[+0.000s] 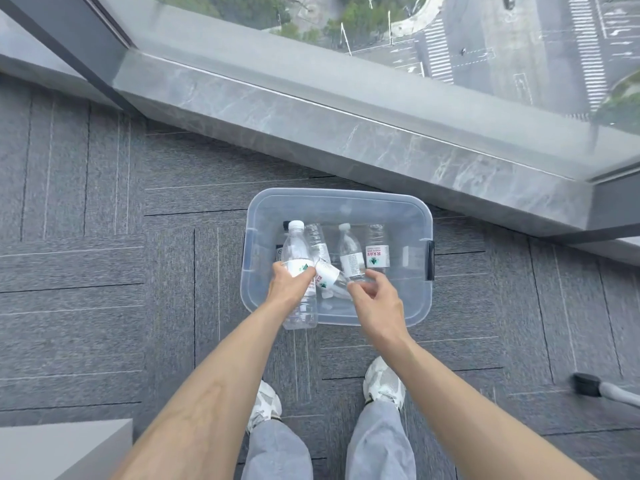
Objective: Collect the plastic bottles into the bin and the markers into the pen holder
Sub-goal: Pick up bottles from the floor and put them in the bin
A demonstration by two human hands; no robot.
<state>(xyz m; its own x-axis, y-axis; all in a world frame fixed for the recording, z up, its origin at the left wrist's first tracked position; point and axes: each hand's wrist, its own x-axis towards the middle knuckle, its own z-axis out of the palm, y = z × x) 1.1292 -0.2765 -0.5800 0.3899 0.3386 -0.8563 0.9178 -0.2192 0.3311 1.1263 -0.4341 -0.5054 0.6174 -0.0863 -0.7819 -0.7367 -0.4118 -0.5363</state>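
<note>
Left hand (287, 289) clamped round upright bottle (294, 247). Right hand (375, 296) curled at tilted bottle (327, 274), grip cannot be told. Both to be lowered inside bin (346, 202) before release.

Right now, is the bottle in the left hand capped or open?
Capped: the bottle that the left hand grips has its white cap on.

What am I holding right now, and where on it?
Left hand grips a water bottle around its labelled middle, over the clear bin. Right hand fingertips touch the clear end of a tilted second bottle; a grip cannot be told.
</note>
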